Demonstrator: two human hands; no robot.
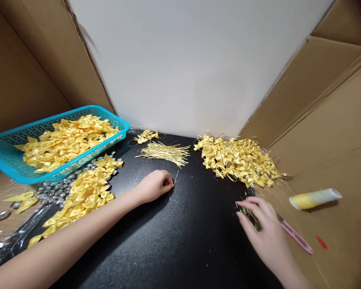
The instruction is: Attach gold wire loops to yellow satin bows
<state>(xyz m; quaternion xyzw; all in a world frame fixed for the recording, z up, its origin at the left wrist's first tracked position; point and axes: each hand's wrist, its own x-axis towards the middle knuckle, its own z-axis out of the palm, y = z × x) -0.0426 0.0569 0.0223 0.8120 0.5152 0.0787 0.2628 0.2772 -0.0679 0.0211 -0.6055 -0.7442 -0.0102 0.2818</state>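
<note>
My left hand [155,186] is closed in a pinch over the middle of the black table [174,245], with a thin gold cord [176,177] sticking up from its fingertips. To the right, my right hand [264,224] hovers at the table's edge, thumb and fingers apart. Short gold cord scraps [250,216] show between them; whether the fingers touch these is unclear. A pink-handled tool [297,237] lies just beyond that hand, its front end partly hidden. Straight gold cords [165,152] are bundled behind my left hand.
A blue basket [124,127] of yellow ribbon bows stands at left. Loose bows [84,192] and silvery beads [55,190] lie before it. Finished-looking bows with cord loops [237,158] are heaped back right. A yellow-white tube [315,198] lies on cardboard; cardboard walls flank both sides.
</note>
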